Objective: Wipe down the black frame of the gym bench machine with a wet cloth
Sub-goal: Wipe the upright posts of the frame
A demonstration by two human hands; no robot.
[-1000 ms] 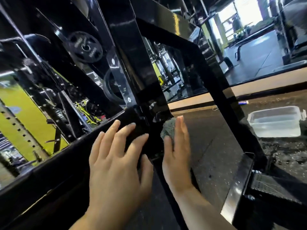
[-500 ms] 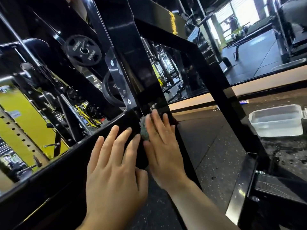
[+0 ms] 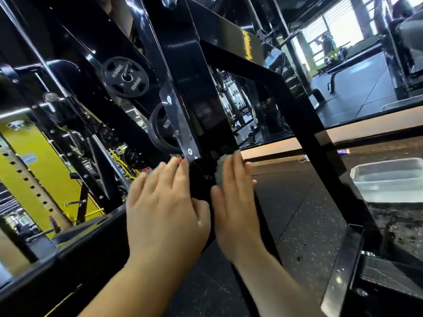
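The black frame (image 3: 194, 88) of the bench machine fills the middle of your head view, its upright post meeting a low slanted beam right in front of you. Your right hand (image 3: 231, 202) presses the grey cloth (image 3: 220, 167) against the base of that post with straight fingers, the cloth bunched under your fingertips. Your left hand (image 3: 164, 207) lies flat and spread on the beam just beside it, holding nothing. A clear plastic tub (image 3: 389, 179) sits on the speckled floor (image 3: 297, 213) to your right, well apart from the hands.
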